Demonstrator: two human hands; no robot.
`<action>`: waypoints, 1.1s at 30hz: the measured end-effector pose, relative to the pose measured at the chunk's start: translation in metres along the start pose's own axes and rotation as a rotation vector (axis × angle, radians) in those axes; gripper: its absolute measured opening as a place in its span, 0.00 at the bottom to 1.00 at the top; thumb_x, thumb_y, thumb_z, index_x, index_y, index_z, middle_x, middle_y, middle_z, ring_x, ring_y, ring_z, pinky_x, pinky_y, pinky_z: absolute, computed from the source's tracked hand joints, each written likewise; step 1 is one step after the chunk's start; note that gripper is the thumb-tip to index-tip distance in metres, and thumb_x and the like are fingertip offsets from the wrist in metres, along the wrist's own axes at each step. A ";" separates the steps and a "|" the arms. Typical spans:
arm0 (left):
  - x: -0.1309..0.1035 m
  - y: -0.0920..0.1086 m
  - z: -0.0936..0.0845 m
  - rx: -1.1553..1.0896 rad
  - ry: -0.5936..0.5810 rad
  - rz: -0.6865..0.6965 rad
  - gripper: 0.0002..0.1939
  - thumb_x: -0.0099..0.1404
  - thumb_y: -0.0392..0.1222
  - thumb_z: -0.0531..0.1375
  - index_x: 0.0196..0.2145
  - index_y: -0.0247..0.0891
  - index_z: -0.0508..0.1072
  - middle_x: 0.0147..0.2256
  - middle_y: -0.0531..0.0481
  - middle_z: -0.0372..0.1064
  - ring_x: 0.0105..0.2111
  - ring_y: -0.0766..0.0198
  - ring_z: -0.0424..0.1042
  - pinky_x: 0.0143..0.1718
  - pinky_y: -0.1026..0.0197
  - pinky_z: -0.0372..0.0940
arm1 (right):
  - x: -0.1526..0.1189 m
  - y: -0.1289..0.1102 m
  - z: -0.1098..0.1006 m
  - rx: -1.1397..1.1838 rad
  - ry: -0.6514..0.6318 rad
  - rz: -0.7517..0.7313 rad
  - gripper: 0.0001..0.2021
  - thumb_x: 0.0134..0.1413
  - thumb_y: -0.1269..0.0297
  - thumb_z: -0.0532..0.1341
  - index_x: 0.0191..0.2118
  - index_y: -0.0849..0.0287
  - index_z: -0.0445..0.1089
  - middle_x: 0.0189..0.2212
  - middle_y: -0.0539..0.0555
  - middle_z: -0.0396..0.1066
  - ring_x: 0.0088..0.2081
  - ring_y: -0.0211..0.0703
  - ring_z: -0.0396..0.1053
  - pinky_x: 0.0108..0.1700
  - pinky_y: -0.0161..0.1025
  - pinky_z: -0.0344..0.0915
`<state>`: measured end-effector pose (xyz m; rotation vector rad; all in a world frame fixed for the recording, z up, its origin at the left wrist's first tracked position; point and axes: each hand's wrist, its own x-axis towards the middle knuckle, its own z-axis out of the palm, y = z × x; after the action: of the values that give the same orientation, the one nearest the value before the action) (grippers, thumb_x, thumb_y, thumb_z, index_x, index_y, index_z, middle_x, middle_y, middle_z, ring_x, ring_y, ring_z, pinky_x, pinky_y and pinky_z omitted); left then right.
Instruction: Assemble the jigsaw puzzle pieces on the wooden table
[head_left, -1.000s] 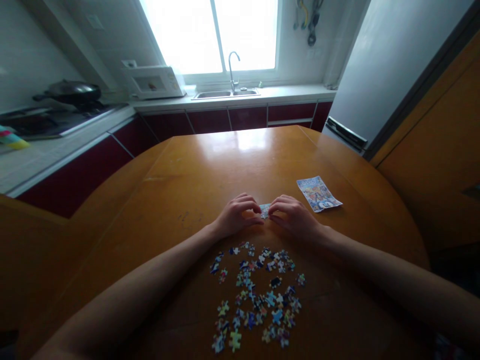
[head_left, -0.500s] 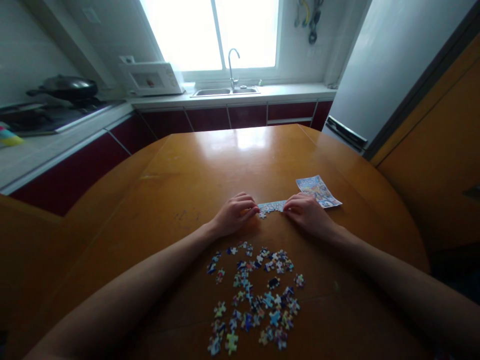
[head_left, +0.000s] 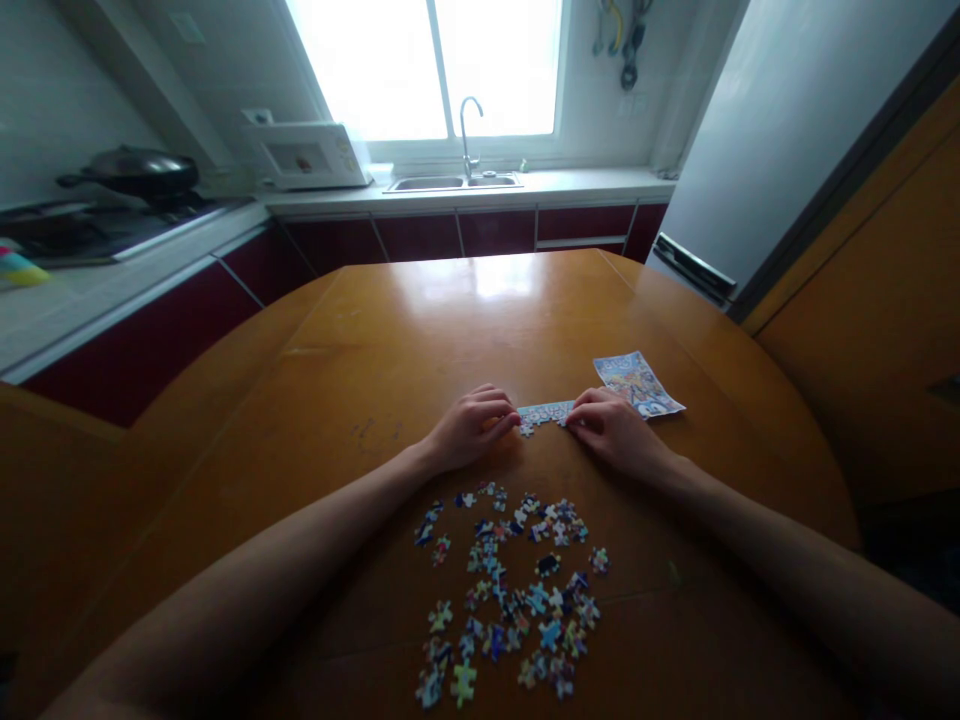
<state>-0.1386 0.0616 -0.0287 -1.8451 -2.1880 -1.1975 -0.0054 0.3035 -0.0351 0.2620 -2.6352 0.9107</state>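
currently, the left hand (head_left: 476, 430) pinches the left end of a joined puzzle strip (head_left: 545, 411) between thumb and bent fingers, and the right hand (head_left: 611, 430) grips its right end likewise. so the strip spans the gap between the 2 sets of fingertips, over the wooden table (head_left: 420, 340), knobbly edge toward the person. nearer the person than the fingers, loose puzzle pieces (head_left: 537, 599) lie scattered, apart from both hands. beyond the right fingers, to their right, rests a printed sheet (head_left: 637, 383), 1 corner hidden behind that hand.
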 end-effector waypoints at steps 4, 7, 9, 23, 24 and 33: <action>0.000 0.000 0.000 -0.003 0.002 0.001 0.16 0.74 0.45 0.56 0.32 0.36 0.77 0.31 0.46 0.73 0.35 0.61 0.69 0.39 0.58 0.65 | 0.000 -0.003 0.001 -0.029 -0.015 0.007 0.07 0.58 0.71 0.63 0.32 0.57 0.79 0.35 0.56 0.75 0.40 0.47 0.70 0.45 0.47 0.66; 0.000 -0.001 0.000 -0.003 -0.001 0.004 0.15 0.74 0.44 0.56 0.32 0.36 0.77 0.31 0.46 0.73 0.35 0.61 0.68 0.39 0.58 0.65 | 0.000 -0.004 -0.001 -0.024 -0.014 0.009 0.06 0.58 0.70 0.63 0.32 0.57 0.79 0.35 0.56 0.75 0.40 0.48 0.70 0.46 0.48 0.66; 0.000 -0.002 0.000 -0.001 -0.007 0.005 0.15 0.74 0.44 0.56 0.33 0.36 0.77 0.32 0.46 0.73 0.35 0.61 0.68 0.39 0.58 0.65 | 0.000 -0.003 -0.003 -0.003 0.027 0.009 0.07 0.58 0.72 0.63 0.34 0.57 0.79 0.35 0.56 0.75 0.40 0.48 0.70 0.46 0.48 0.66; 0.000 -0.001 -0.001 -0.011 -0.015 -0.006 0.17 0.74 0.47 0.56 0.32 0.37 0.77 0.32 0.45 0.73 0.35 0.61 0.69 0.39 0.58 0.66 | 0.000 0.007 -0.001 -0.019 0.012 0.014 0.18 0.53 0.81 0.56 0.32 0.53 0.81 0.36 0.55 0.73 0.42 0.48 0.68 0.48 0.50 0.65; 0.000 -0.001 -0.001 -0.010 -0.018 -0.006 0.17 0.74 0.47 0.56 0.32 0.37 0.77 0.32 0.45 0.73 0.35 0.61 0.69 0.39 0.58 0.66 | 0.001 0.007 -0.001 -0.021 0.008 0.016 0.18 0.53 0.81 0.56 0.32 0.53 0.81 0.36 0.55 0.73 0.42 0.48 0.68 0.48 0.50 0.66; -0.001 -0.004 0.001 0.002 -0.026 -0.002 0.17 0.75 0.46 0.55 0.33 0.37 0.77 0.32 0.45 0.73 0.36 0.61 0.69 0.39 0.58 0.66 | 0.003 0.009 -0.004 0.055 0.154 0.039 0.17 0.53 0.80 0.55 0.27 0.54 0.78 0.36 0.55 0.73 0.43 0.49 0.68 0.48 0.50 0.66</action>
<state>-0.1413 0.0613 -0.0323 -1.8694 -2.2036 -1.1773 -0.0095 0.3132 -0.0366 0.1481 -2.4849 0.9765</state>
